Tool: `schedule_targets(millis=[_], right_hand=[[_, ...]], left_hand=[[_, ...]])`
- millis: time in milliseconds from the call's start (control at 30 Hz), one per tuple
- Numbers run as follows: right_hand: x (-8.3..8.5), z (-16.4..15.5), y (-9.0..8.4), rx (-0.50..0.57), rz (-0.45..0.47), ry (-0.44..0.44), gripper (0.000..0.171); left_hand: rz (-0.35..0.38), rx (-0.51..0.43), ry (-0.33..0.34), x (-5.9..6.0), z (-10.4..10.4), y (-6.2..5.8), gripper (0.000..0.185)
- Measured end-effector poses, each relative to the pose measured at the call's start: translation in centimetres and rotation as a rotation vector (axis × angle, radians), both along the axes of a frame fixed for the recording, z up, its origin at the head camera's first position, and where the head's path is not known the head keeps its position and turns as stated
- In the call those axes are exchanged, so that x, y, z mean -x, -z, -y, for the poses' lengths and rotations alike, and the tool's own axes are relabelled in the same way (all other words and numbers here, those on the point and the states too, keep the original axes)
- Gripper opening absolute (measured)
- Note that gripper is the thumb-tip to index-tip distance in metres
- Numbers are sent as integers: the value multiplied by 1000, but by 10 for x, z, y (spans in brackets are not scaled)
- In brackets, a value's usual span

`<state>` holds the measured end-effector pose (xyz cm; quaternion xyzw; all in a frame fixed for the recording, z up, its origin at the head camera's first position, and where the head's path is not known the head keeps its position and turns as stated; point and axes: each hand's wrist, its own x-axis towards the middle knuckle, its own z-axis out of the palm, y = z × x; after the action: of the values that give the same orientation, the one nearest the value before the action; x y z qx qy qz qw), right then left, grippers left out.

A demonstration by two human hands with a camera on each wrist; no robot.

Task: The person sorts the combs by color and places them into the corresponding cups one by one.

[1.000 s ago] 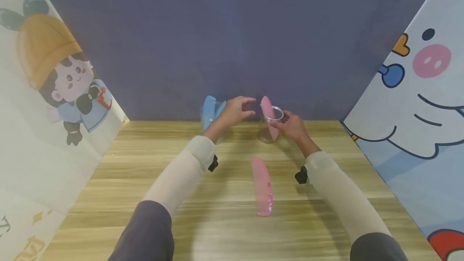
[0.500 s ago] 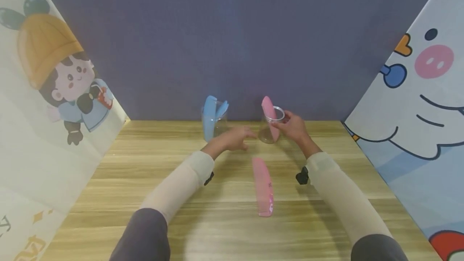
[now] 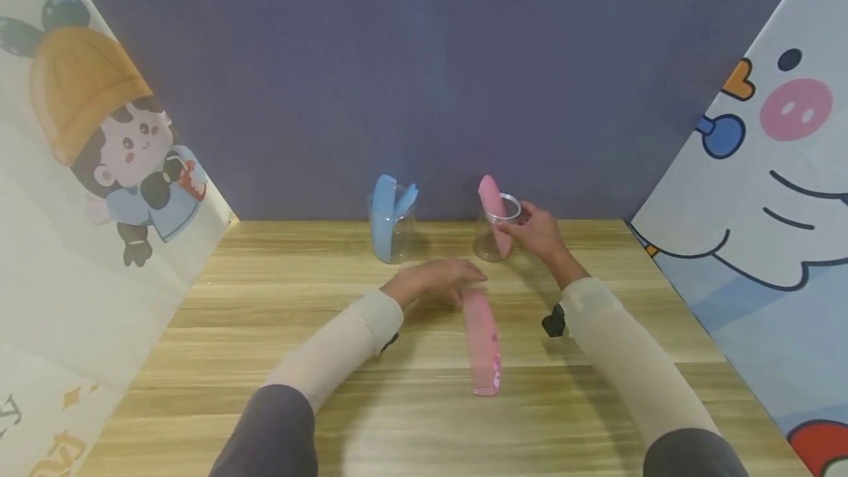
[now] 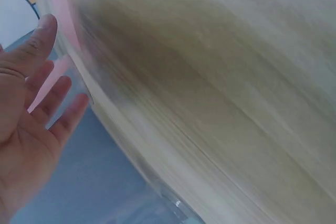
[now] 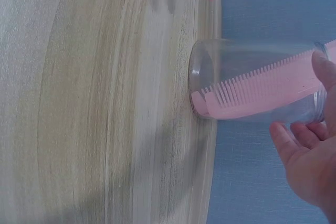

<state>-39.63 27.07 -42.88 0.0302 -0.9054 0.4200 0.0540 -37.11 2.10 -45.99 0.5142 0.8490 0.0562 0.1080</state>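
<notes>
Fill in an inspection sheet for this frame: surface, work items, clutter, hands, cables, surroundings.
Surface: wooden table.
Work items: pink comb lying flat; second pink comb upright in a clear cup; two blue combs in another clear cup.
Clutter: nothing seen.
Hands: left hand, fingers straight, at the flat comb's far end; right hand holds the cup with the pink comb.
Cables: nothing seen.
Surroundings: purple back wall, cartoon side panels.

Both arms wore cream forearm sleeves [image 3: 331, 348] over dark grey upper sleeves [image 3: 268, 433], with small black wrist devices [image 3: 553, 324] strapped beneath.
</notes>
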Motion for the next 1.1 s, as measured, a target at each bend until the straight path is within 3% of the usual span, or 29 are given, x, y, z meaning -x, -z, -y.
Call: schedule_targets(millis=[300,500,1100], right_hand=[[-1,0,-2,14,21,-8,83],[-1,-1,-1,34,33,-11,85],[-3,0,-3,-9,25,-5,82]], left_hand=[[-10,94,51,-11,-6,0,73],[-66,145,63,-13,-7,5,67],[-220,90,110,-12,-1,12,44]])
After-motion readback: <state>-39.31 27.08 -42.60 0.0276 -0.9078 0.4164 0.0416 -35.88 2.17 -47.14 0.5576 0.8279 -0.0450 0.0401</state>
